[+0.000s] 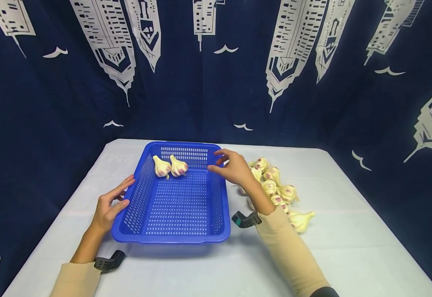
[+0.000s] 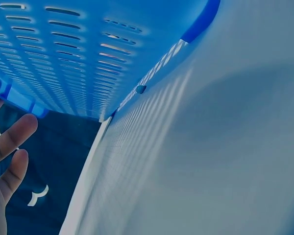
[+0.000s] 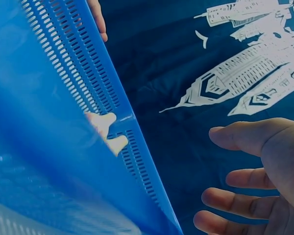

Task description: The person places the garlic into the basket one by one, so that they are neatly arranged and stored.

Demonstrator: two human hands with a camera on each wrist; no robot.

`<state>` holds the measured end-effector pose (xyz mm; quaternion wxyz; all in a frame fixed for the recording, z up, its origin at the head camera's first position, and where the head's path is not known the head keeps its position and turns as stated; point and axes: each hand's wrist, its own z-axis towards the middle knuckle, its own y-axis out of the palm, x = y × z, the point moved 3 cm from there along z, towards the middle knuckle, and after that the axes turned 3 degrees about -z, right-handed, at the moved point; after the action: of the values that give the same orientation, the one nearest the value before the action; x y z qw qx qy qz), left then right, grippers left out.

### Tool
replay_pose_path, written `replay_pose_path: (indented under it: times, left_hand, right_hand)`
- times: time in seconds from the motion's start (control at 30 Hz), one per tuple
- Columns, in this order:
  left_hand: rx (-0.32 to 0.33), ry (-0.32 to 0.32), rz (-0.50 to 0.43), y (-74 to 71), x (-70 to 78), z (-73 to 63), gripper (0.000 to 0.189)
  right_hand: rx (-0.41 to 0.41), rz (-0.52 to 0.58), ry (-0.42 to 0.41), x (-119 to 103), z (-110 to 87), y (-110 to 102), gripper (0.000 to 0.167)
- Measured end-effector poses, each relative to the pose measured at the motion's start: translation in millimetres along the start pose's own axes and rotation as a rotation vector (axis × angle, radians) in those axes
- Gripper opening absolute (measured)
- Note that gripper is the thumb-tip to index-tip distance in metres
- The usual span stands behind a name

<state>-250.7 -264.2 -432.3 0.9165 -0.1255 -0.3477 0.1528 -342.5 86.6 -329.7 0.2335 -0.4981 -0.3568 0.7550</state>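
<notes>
A blue perforated plastic basket (image 1: 171,238) stands on the table, with two garlic bulbs (image 1: 162,166) (image 1: 179,166) lying side by side at its far left. My left hand (image 1: 108,208) is at the basket's left side, thumb and index finger touching the rim; in the left wrist view its other fingers (image 2: 14,139) stand apart from the wall. Above the far right corner of the basket is my right hand (image 1: 232,167), its fingers parted and loosely bent around nothing. The right wrist view shows that hand (image 3: 284,171) holding nothing.
A pile of several garlic bulbs (image 1: 270,187) lies right of the basket, partly hidden by my right forearm. One bulb (image 1: 299,221) sits at its near end. Behind the white table (image 1: 349,247) hangs a dark blue cloth (image 1: 201,95) with white building prints.
</notes>
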Motion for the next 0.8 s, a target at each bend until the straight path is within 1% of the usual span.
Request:
replay_pose_path:
  times: [0.2, 0.53, 0.67, 0.8]
  left_hand:
    - [-0.001, 0.001, 0.004, -0.9, 1.2, -0.6, 0.05]
    - [-0.004, 0.004, 0.006, -1.7, 2.4, -0.1, 0.05]
    - [-0.001, 0.001, 0.001, -1.5, 1.2, -1.1, 0.05]
    - [0.0, 0.001, -0.01, -0.6, -0.1, -1.4, 0.05]
  right_hand:
    - [0.006, 0.023, -0.009, 9.8, -8.3, -8.9, 0.056]
    - [0.038, -0.006, -0.019, 35.0, -23.4, -21.6, 0.054]
    - [0.037, -0.027, -0.014, 44.0, -29.5, -23.9, 0.054]
    - [0.027, -0.026, -0.007, 54.5, -36.0, -25.9, 0.054]
